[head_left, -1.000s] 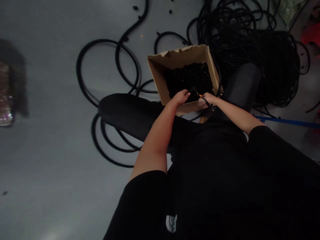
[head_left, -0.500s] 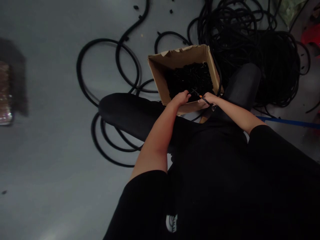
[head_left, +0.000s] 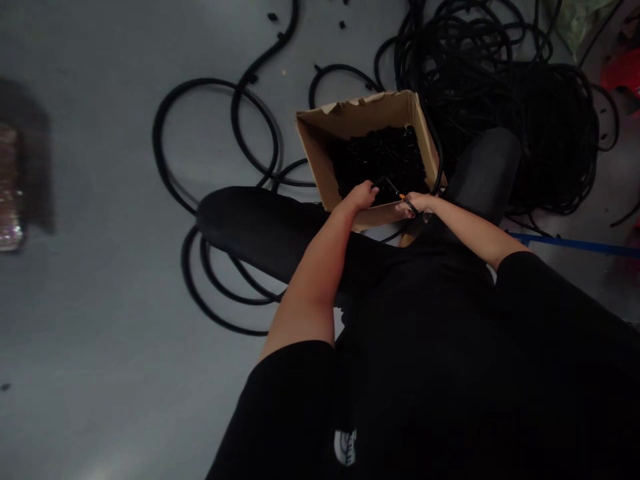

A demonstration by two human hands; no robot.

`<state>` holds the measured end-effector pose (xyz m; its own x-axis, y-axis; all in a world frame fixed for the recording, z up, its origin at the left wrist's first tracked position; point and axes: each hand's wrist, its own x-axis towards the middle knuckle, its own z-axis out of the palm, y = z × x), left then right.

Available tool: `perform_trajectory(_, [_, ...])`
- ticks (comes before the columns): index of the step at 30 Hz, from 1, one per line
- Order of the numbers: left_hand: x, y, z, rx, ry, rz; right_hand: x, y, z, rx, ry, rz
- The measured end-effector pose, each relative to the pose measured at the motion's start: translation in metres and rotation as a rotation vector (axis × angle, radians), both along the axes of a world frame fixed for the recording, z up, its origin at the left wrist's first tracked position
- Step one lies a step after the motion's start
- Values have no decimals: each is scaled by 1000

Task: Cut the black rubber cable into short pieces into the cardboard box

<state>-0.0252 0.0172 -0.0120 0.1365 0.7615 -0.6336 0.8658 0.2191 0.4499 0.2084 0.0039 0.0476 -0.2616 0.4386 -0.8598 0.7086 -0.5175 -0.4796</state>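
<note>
The left hand point(head_left: 364, 196) is curled closed, thumb and fingers pinching a short black piece point(head_left: 382, 181) over the near side of the box; its exact shape is lost against the dark contents. The right hand point(head_left: 419, 202) is partly curled around the black handles of slim scissors with orange point(head_left: 403, 197) near the pivot, the blades angled toward that piece. Smooth, round black tubing point(head_left: 215, 81) loops loosely across the glossy grey floor point(head_left: 100, 300), then comes the torn-edged brown cardboard box point(head_left: 316, 160), heaped with small black pieces point(head_left: 383, 153), and beyond it a dense tangle of black tubing point(head_left: 555, 127)
</note>
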Motion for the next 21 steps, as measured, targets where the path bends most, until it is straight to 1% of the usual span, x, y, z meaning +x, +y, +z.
perform_trajectory(4, [3,1,3,-22,-18,-3,-2,-2,-7,-57,61,16])
perform_trajectory(10, [2,1,2,8,-134,-111,-2,0,-13,-43,68,3])
perform_trajectory(15, [0,2,1,31,-174,-141,0,0,-16,-35,65,43])
perform_trajectory(18, [2,2,3,35,-186,-138,1,1,-14,-5,60,49])
perform_trajectory(21, [3,1,6,24,-178,-146,1,2,-7,53,10,107])
